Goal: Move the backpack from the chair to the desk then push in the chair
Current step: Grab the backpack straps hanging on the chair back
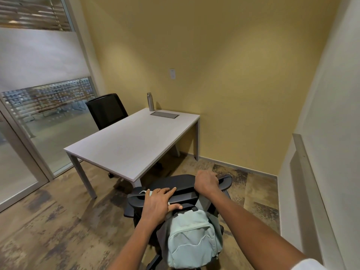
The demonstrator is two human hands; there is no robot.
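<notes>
Mint-green backpack (191,238), black chair (187,190)

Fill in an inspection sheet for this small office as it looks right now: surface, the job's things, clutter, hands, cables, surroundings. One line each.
Surface: white desk, top mostly bare, with a closed grey hatch set into its far end.
Job's things: pale green backpack hangs off the back of the near chair, not yet on the desk.
Clutter: metal bottle upright at the desk's far edge.
Hands: left hand on the chair's top edge by the backpack strap; right hand on the chair's top edge.
Cables: nothing seen.
Surroundings: second black chair behind the desk, yellow wall, glass partition at left, patterned carpet.
</notes>
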